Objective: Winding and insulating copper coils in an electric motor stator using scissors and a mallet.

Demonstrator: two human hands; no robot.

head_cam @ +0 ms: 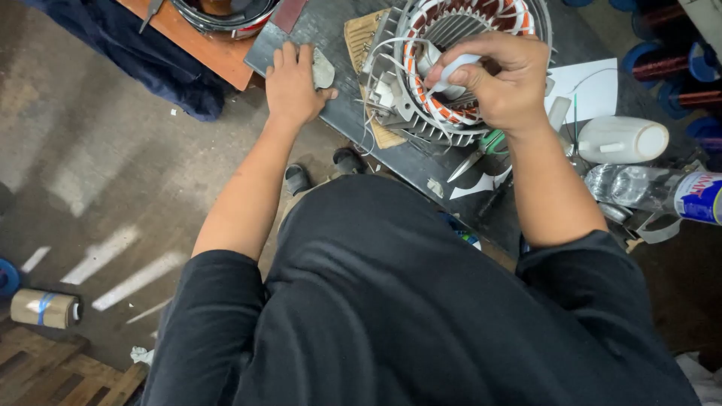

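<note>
White sleeve (pixel 455 71): short tube, long axis runs from upper right down to lower left, its free end aimed at the inner rim of the motor stator (pixel 451 68). Right hand (pixel 500 83) pinches it, fingers (pixel 481 46) curled and pressed together over the tube, thumb under. Stator sits just under those fingers, bore facing up at the camera, finned grey housing, orange-and-white windings around the bore, white leads hanging off its left side.

Left hand (pixel 293 83) well left of the stator, palm down on the counter (pixel 338 113), fingers close together and flat, thumb over a small grey scrap (pixel 323 71).

Below the right wrist: green-handled scissors (pixel 481 150). Right of it: white sheet of paper (pixel 594 90), white plastic jug (pixel 623 140) on its side, clear bottle (pixel 647 192) lying flat.

Counter is a dark slab set diagonally, cluttered. Beyond it at far right, spools of copper wire (pixel 662 64). Orange board (pixel 210 49) at top left with a round metal housing on it.

Floor (pixel 98 188) is bare worn concrete; roll of tape (pixel 45 308) at lower left next to wooden slats.
</note>
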